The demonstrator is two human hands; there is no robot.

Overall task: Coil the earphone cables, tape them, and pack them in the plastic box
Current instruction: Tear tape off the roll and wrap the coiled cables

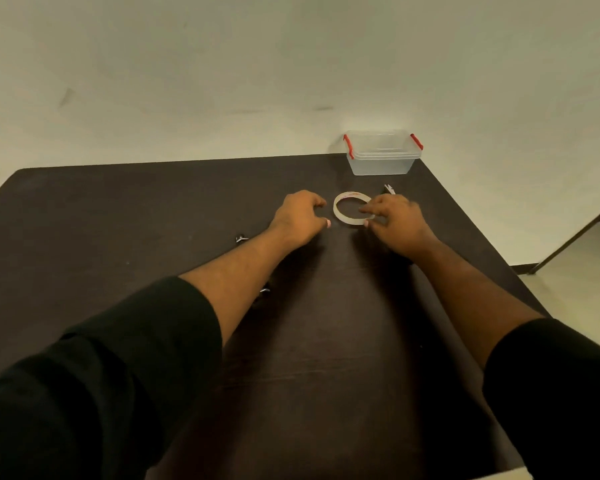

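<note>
Stretched across a dark brown wooden tabletop (326, 341), two forearms in pushed-up black sleeves (118, 358). Beneath and beside the left forearm, thin black earphone cables with small silvery ends (242, 238), loose on the surface, uncoiled, barely visible against the dark wood. Farther out, left hand (300, 216) hovering with fingers curled, apparently empty, just beside a flat whitish ring of adhesive tape (340, 216). Right hand (395, 221) at the ring's right edge, fingers spread over it, thumb at the near rim; whether closed on the roll or merely touching, impossible to tell. Behind that hand, a small black-and-white object (389, 188), too small to identify. At the far right corner, against a pale wall (222, 64), a clear plastic box with red side clips (381, 157), lid on or off not discernible, no cables visible inside.

Likely light and limp, those cables: prone to springing open once looped, best pinched where the loops cross. Tape roll rigid and thin, easiest gripped across the rim, sticky free end hard to find.
</note>
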